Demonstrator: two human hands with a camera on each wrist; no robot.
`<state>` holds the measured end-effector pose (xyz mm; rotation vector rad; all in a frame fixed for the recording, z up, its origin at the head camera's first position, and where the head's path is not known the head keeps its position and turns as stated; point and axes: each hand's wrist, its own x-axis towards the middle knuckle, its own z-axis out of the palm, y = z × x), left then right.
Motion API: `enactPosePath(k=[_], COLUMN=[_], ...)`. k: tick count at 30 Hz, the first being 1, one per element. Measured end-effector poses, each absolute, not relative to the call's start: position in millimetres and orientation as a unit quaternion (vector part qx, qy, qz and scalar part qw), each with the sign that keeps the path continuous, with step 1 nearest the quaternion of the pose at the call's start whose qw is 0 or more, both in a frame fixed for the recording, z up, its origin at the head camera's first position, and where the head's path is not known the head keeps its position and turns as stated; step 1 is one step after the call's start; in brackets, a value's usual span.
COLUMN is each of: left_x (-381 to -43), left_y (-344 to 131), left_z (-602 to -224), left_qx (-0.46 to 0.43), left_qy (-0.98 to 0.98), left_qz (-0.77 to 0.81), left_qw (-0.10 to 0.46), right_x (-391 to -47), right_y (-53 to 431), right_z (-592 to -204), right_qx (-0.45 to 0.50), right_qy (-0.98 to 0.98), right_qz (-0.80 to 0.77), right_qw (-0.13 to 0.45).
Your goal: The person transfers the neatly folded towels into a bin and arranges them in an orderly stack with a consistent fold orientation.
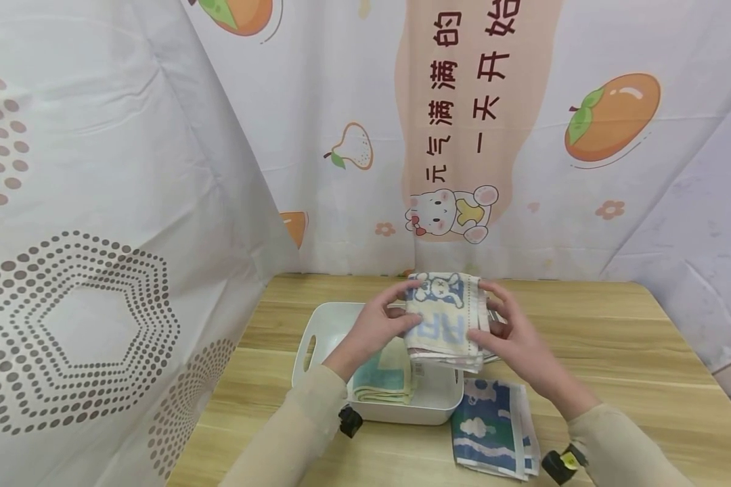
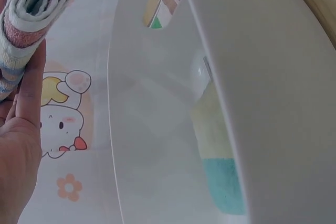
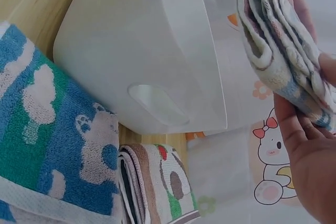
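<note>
A folded cream and blue towel (image 1: pixel 440 321) with a bear pattern is held up over the white plastic basket (image 1: pixel 324 323). My left hand (image 1: pixel 378 325) grips its left side, thumb in front and fingers behind. On the opposite edge my right hand (image 1: pixel 518 343) pinches it the same way. The right wrist view shows the towel's stacked layers (image 3: pixel 281 45) between both hands. Inside the basket lies a folded yellow and teal towel (image 1: pixel 380 380), partly hidden by my left arm.
Right of the basket, a folded blue and green towel (image 1: pixel 486 429) lies on the wooden table (image 1: pixel 615 352). Behind it sits another folded towel (image 3: pixel 157 182) with brown, white and green parts, mostly hidden by my right hand in the head view. A printed curtain (image 1: pixel 353 223) hangs behind the table.
</note>
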<state>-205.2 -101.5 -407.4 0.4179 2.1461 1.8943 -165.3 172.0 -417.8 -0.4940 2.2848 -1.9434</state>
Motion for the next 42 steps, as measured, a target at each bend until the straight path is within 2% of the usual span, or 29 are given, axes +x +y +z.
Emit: enactPosePath(k=[9, 15, 31, 42], left_x=[-209, -211, -222, -234], left_y=[-110, -116, -142, -163], left_z=[-408, -408, -404, -406], left_qx=[0.135, 0.134, 0.106, 0.1], left_qy=[0.744, 0.745, 0.789, 0.821], left_qz=[0.642, 0.639, 0.583, 0.531], left_qw=[0.13, 0.136, 0.162, 0.184], right_x=[-168, -171, -188, -199], right_y=[161, 157, 135, 114], right_z=[-418, -419, -413, -414], right_qx=[-0.198, -0.212, -0.16, -0.133], right_qy=[0.789, 0.803, 0.834, 0.824], right_qz=[-0.582, -0.557, -0.523, -0.532], right_qw=[0.001, 0.0, 0.074, 0.145])
